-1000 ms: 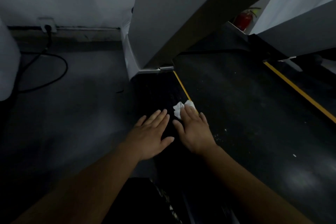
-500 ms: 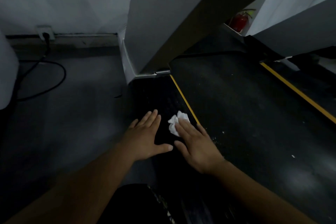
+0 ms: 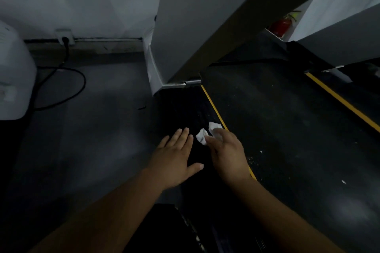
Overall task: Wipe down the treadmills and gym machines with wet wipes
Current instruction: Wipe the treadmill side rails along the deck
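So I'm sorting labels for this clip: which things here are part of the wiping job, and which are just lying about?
Part of the job: wet wipe; right hand pressing it on the treadmill side rail; left hand flat beside it; treadmill belt.
Just lying about: fire extinguisher; power cable; wall socket; white appliance.

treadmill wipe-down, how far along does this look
Early on, I'd judge. Nothing looks plainly finished: in this dim light no wiped patch can be told apart. In hand: the right hand presses a wet wipe on the black side rail beside the yellow stripe, the left hand flat next to it. Left: the belt shows pale specks.
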{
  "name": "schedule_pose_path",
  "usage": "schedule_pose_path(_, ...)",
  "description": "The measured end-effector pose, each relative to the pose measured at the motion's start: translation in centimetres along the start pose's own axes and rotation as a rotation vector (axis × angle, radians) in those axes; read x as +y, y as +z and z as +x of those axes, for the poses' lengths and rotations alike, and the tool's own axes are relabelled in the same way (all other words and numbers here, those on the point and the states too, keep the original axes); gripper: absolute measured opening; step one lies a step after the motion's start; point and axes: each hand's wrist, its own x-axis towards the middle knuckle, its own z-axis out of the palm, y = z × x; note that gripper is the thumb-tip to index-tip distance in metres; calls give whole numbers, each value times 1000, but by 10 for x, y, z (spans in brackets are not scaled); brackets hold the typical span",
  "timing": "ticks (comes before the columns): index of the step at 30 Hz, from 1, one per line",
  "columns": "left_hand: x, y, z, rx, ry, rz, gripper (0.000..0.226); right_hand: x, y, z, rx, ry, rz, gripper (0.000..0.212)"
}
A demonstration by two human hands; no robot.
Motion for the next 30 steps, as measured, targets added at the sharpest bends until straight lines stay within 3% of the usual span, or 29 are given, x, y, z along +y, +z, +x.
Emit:
schedule_pose_path(5, 9, 13, -6, 71, -21, -79, 80, -9, -7, -4, -336, -14, 107, 51)
schedule_pose_path(7, 12, 17, -7, 89, -33, -81, 90, 1, -17, -21, -399, -66, 73, 63)
schedule_pose_path(12, 29, 30, -6, 191, -112, -118, 94, 10, -12, -1, -402, 123, -28, 68)
schedule_pose_path(16, 34, 28, -4, 210, -132, -112, 92, 13, -26, -26, -457, -53, 16, 68)
schedule_pose_path(21, 28, 23, 5, 207, -95, -71, 96, 29, -21, -3, -408, 98, -41, 78)
schedule_pose_path(26, 24, 23, 7, 151, -88, -145, 94, 17, -18, -7, -457, -59, 2, 73)
schedule_pose_path(30, 23, 22, 9, 121, -79, -141, 95, 30, -10, 23, -412, 47, -9, 78)
